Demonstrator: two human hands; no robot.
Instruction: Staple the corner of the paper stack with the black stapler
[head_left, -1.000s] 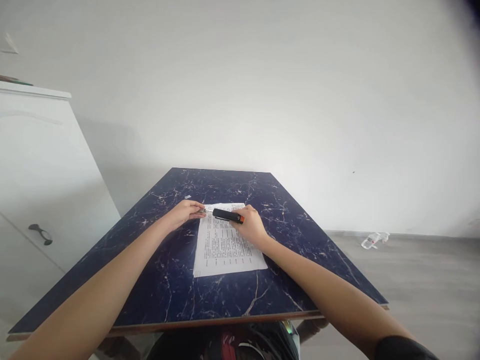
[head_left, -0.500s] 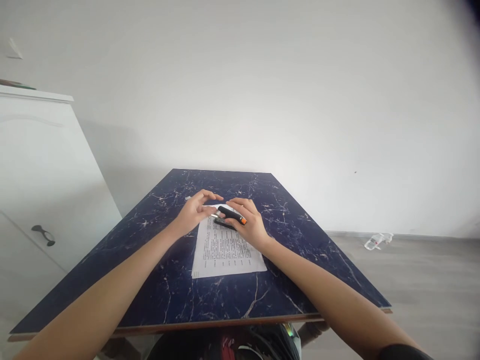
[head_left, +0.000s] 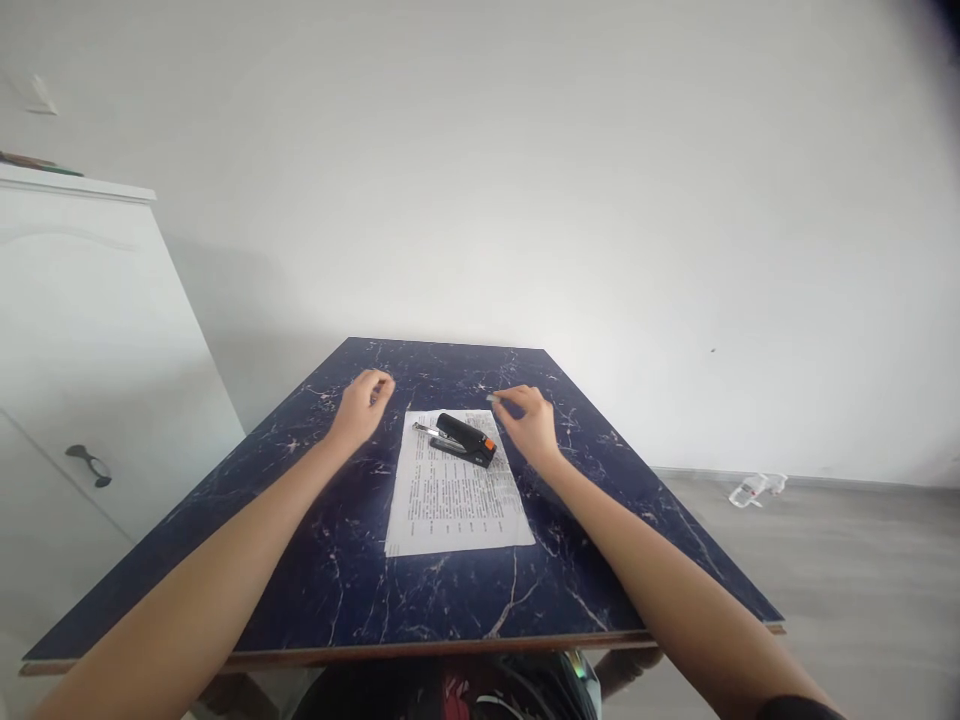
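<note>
A black stapler (head_left: 466, 440) with an orange end lies on a printed sheet of paper (head_left: 450, 500) on the dark blue marbled table (head_left: 337, 580). Its top is lifted and a metal strip sticks out to the left. My left hand (head_left: 364, 402) rests on the table left of the sheet, fingers curled inward; what is under them is hidden. My right hand (head_left: 531, 418) sits at the sheet's far right corner, fingertips pinched on a small grey bit I cannot name. Neither hand touches the stapler.
A white cabinet (head_left: 82, 330) with a dark handle (head_left: 90, 465) stands close to the table's left side. A plastic bottle (head_left: 754, 488) lies on the grey floor at the right. A white wall rises behind the table. Dark items show under the front edge.
Both hands have let go of the stapler and moved apart, the left to the left, the right to the right. The stapler now lies on the sheet.
</note>
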